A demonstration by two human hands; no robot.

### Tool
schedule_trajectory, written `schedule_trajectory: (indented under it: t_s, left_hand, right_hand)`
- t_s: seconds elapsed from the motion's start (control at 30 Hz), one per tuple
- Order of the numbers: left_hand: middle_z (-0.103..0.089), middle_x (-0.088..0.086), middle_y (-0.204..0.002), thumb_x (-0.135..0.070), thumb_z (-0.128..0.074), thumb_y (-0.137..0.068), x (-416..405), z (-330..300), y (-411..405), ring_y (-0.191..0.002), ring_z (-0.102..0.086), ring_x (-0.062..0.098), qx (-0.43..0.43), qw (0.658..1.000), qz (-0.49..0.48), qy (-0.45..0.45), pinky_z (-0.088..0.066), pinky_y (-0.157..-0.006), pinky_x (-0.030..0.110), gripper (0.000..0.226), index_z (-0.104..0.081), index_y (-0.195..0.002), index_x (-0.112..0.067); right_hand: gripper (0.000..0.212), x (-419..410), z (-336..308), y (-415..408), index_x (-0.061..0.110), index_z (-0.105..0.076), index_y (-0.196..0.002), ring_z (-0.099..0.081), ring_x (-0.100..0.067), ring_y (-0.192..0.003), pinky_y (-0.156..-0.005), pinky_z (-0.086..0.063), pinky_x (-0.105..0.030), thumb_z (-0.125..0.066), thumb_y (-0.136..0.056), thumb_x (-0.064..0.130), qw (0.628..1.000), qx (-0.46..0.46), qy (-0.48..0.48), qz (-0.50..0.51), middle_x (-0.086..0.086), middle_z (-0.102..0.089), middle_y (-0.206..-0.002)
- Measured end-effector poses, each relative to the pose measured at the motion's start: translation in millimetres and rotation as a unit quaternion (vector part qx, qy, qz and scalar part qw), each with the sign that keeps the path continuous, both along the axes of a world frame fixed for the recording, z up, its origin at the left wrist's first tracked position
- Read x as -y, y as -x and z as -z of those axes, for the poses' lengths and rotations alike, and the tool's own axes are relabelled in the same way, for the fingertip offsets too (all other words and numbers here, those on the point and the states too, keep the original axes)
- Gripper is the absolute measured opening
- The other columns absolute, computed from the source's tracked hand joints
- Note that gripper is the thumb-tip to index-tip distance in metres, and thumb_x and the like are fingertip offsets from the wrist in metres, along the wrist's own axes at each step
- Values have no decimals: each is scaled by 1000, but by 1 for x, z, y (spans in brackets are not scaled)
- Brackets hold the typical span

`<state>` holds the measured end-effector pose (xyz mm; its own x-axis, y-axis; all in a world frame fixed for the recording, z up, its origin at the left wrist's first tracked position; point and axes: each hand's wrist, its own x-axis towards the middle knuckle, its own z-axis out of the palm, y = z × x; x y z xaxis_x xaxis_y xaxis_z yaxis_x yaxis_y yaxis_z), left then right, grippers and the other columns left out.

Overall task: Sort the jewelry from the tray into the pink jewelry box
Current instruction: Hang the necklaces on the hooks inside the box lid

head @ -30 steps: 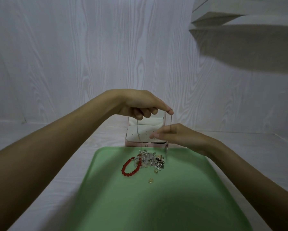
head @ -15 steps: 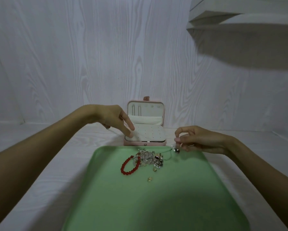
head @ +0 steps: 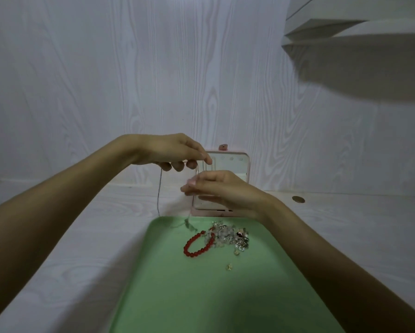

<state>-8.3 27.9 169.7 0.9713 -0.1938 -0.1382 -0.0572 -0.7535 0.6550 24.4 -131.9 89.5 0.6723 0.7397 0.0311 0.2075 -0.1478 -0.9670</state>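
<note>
Left hand [head: 175, 152] raised just in front of the open pink jewelry box [head: 246, 169], fingers curled, pinching a thin silver chain [head: 160, 188]. Chain hanging down from those fingers, lower end reaching the far left corner of the green tray [head: 201, 296], where it blurs. Right hand [head: 222, 188] a little lower and nearer than the left, directly in front of the box and hiding much of its base; fingertips drawn together near a second faint strand of the chain, though whether actually pinching it, cannot tell. Box standing on the white tabletop [head: 69, 236] just beyond the tray's far edge, lid upright against the wall. On the tray, below and nearer than both hands: red bead bracelet [head: 196, 245], touching on its right a tangled heap of small silver and pale pieces [head: 230, 236]. One tiny gold piece [head: 229, 267] lying apart, nearer than the heap. Small round coin-like disc [head: 298, 199] on the tabletop, well to the right of the box.
</note>
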Motion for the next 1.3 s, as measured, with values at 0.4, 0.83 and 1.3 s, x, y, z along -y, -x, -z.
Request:
schedule_trajectory:
  t_s: [0.4,0.83,1.3]
  left_hand:
    - [-50,-8,-60,-27,-48,-91,-11,66,20,-61,-53,6,-5,935,7,355,-49,-95,29,21,-57,-83,-11]
    - [-40,-10,-67,-68,-53,-75,8,64,23,-51,-34,4,24,974,-5,227,-37,-49,16,54,-63,-112,-29]
    - [-71,0,-108,-34,-44,-97,20,117,-32,-100,-67,11,-20,963,54,264,-51,-89,21,37,-69,-106,-7]
  right_hand:
    - [23,68,-41,-11,12,-56,-74,-50,-12,-56,-76,-55,-30,-62,-80,34,994,-63,-66,52,0,-50,-61]
    - [31,51,-73,6,8,-62,-75,-54,-10,-66,-89,-45,-32,-56,-85,37,974,62,189,-114,2,-58,-67]
    - [31,32,-100,-52,15,-62,-74,-66,-12,-79,-87,-52,-30,-53,-93,37,960,151,92,217,-1,-70,-85]
